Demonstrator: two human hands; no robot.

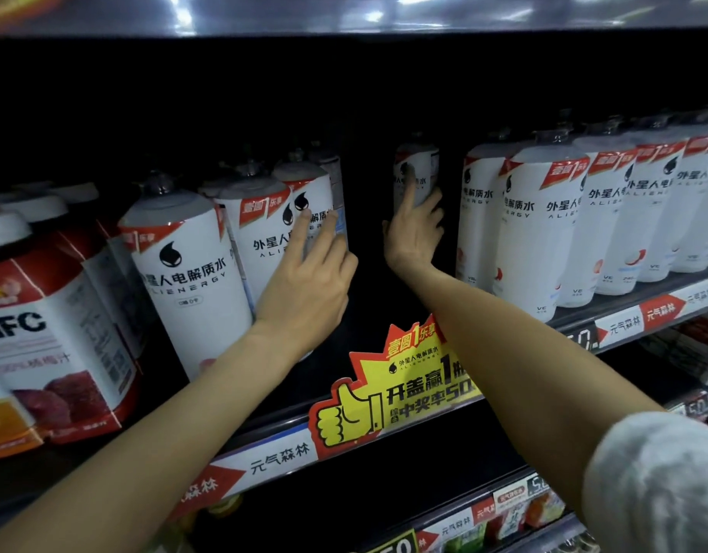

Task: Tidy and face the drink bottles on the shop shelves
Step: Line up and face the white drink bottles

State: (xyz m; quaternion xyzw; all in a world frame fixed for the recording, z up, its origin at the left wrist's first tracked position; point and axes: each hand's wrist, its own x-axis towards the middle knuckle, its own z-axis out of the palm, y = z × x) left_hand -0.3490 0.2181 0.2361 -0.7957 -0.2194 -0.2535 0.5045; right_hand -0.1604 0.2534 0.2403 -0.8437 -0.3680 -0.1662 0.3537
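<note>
Shelf (424, 423), dark, one tier, price rail along front edge; yellow thumbs-up promo tag (388, 389) clipped mid-rail, directly below an open gap in the stock. Juice cartons (53, 353), red and white, far left, at front edge. White drink bottles (544, 229), right block: packed shoulder to shoulder, labels forward, already faced. Left bottle group (193, 269): three or so in a diagonal file, leaning slightly, labels mostly forward. Left hand (308, 289): fingers straight and spread, laid flat against rightmost bottle of that group, index tip high on label; pressing, not wrapping; likely steadying the file or nudging it square. Lone bottle (416, 173): upright, set deep in the gap, well behind front line, hence the reach. Right hand (414, 233): arm extended into gap, index finger raised along bottle face, remaining fingers loosely curled near its lower part; whether closed round the bottle cannot be told, too dark. Probable step: drawing lone bottle forward to fill front row.
</note>
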